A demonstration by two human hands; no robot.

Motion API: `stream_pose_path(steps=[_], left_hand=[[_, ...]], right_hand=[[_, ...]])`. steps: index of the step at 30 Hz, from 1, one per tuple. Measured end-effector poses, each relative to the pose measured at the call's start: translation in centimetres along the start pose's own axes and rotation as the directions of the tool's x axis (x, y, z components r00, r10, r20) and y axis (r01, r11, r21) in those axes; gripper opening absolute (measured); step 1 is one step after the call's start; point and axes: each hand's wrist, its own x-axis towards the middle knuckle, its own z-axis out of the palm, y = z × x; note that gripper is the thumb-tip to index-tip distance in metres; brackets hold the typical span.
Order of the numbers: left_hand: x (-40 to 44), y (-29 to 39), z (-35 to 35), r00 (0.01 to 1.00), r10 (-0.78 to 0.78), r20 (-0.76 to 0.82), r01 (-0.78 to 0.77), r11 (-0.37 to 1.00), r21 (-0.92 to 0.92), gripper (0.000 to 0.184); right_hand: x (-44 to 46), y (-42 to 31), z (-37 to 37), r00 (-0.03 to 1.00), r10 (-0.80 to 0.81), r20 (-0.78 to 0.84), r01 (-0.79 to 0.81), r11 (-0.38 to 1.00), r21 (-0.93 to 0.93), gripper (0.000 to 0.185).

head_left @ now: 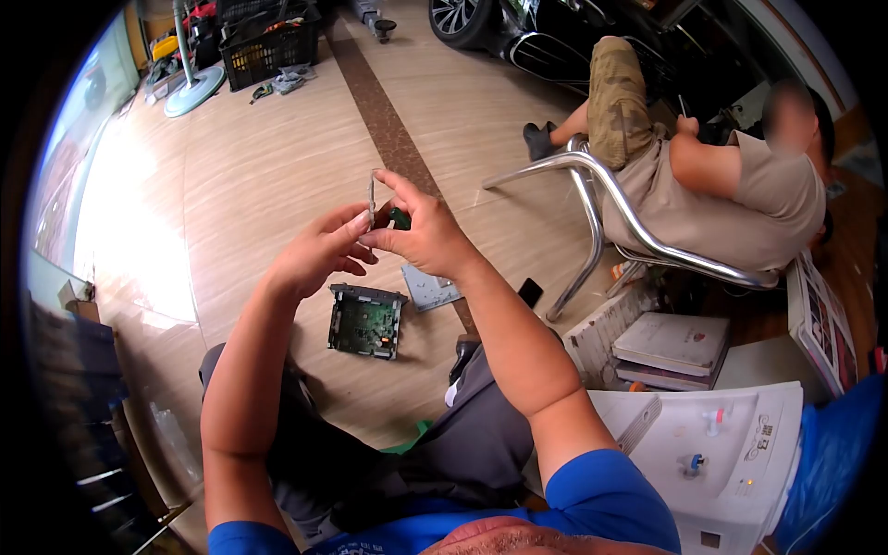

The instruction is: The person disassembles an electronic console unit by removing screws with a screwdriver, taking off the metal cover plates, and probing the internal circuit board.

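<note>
Out in front of me, a thin flat plate is held up nearly edge-on, so its faces hardly show. My left hand is closed, pinching its lower part between thumb and fingers. My right hand grips the same plate from the other side, with the index finger at its top edge. A small dark green object shows within my right palm; I cannot tell its kind. Below my hands, an opened electronic unit with a green circuit board lies on the floor. Beside it is a grey metal cover.
Another person sits at right on a metal-framed chair, near a black car. A dark phone-like object lies on the floor. Books and a white water dispenser stand right. A black crate is far left.
</note>
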Motion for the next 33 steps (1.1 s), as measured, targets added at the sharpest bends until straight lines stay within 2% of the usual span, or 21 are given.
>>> stream_pose_path(steps=[8, 10, 13, 14, 18, 20, 30, 33], left_hand=[[0.0, 0.2, 0.4, 0.996, 0.051, -0.072, -0.050, 0.999, 0.006, 0.069], [-0.1, 0.3, 0.3, 0.994, 0.073, -0.082, -0.071, 0.997, 0.018, 0.066], [-0.2, 1.0, 0.5, 0.994, 0.085, -0.066, -0.082, 0.995, 0.050, 0.068], [-0.2, 1.0, 0.5, 0.993, 0.080, -0.081, -0.077, 0.996, 0.032, 0.069], [0.3, 0.2, -0.1, 0.991, 0.084, -0.106, -0.083, 0.996, 0.019, 0.070], [0.3, 0.3, -0.1, 0.985, 0.101, -0.140, -0.097, 0.995, 0.034, 0.070], [0.3, 0.3, 0.0, 0.975, 0.130, -0.179, -0.123, 0.991, 0.053, 0.068], [0.4, 0.3, 0.1, 0.963, 0.138, -0.232, -0.118, 0.988, 0.101, 0.067]], right_hand=[[0.0, 0.1, 0.5, 1.000, -0.020, 0.021, 0.020, 1.000, -0.006, 0.076], [0.1, 0.5, 0.6, 1.000, -0.023, -0.008, 0.023, 0.996, -0.083, 0.073], [0.1, 0.4, 0.6, 1.000, -0.001, -0.031, -0.002, 0.995, -0.098, 0.071], [0.0, 0.6, 0.7, 0.996, -0.044, -0.077, 0.038, 0.995, -0.087, 0.067], [0.0, 0.8, 0.9, 0.996, -0.049, -0.071, 0.041, 0.994, -0.104, 0.063], [0.0, 0.8, 1.1, 0.991, -0.105, -0.085, 0.091, 0.984, -0.151, 0.057], [0.0, 1.3, 1.2, 0.989, -0.105, -0.101, 0.088, 0.984, -0.158, 0.047], [0.0, 1.2, 1.2, 0.990, -0.100, -0.097, 0.081, 0.980, -0.180, 0.045]])
